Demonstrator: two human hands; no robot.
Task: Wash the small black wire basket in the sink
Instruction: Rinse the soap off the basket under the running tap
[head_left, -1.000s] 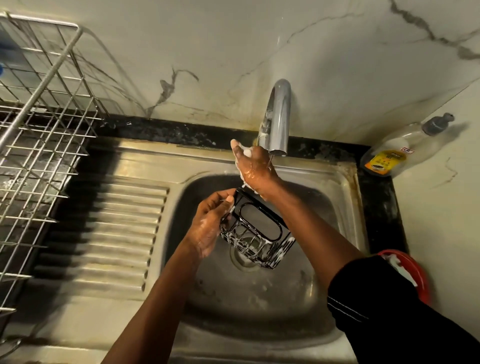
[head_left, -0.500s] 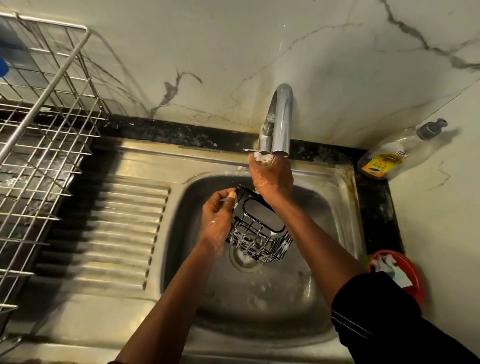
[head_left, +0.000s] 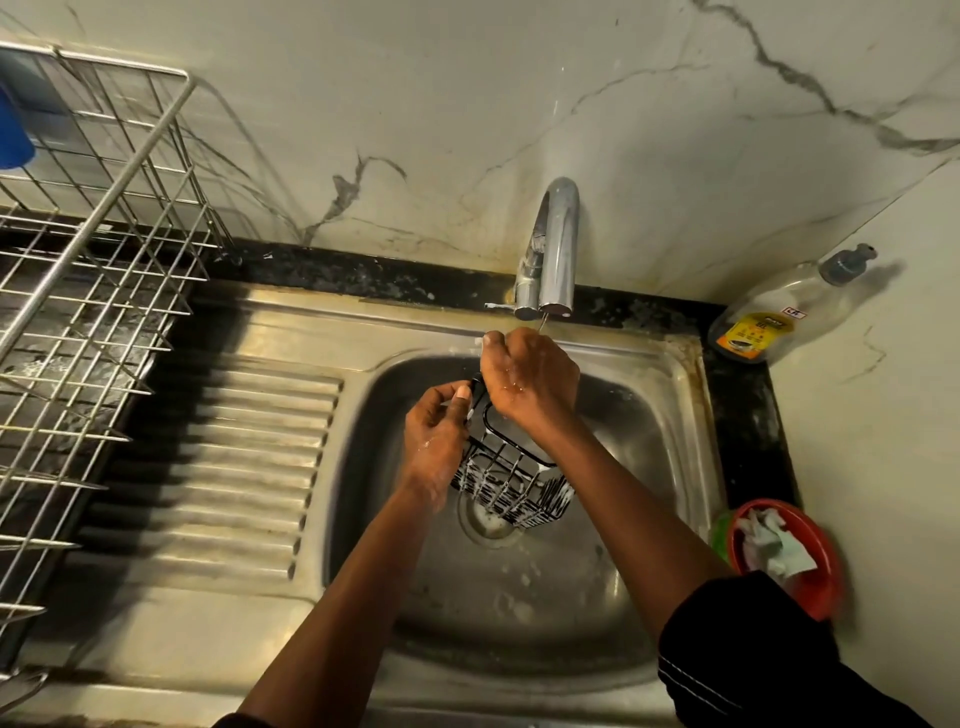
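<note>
The small black wire basket (head_left: 511, 488), streaked with white foam, hangs tilted over the drain of the steel sink (head_left: 670, 447). My left hand (head_left: 436, 441) grips its left rim, thumb on the top wire. My right hand (head_left: 530, 374) sits just above the basket's far end, directly under the tap spout (head_left: 556, 249). Its fingers are curled round a small white soapy pad, of which only a bit shows at the fingertips. A thin trickle of water falls from the spout onto this hand.
A ribbed steel draining board (head_left: 223, 467) lies left of the bowl, with a wire dish rack (head_left: 78, 291) beyond it. A dish soap bottle (head_left: 779, 317) lies in the back right corner. A red bowl (head_left: 800, 561) with a cloth sits at the right.
My right hand went up to the tap's lever and has come back down a little under the spout. A trickle of water now runs. The basket has stayed over the drain.
</note>
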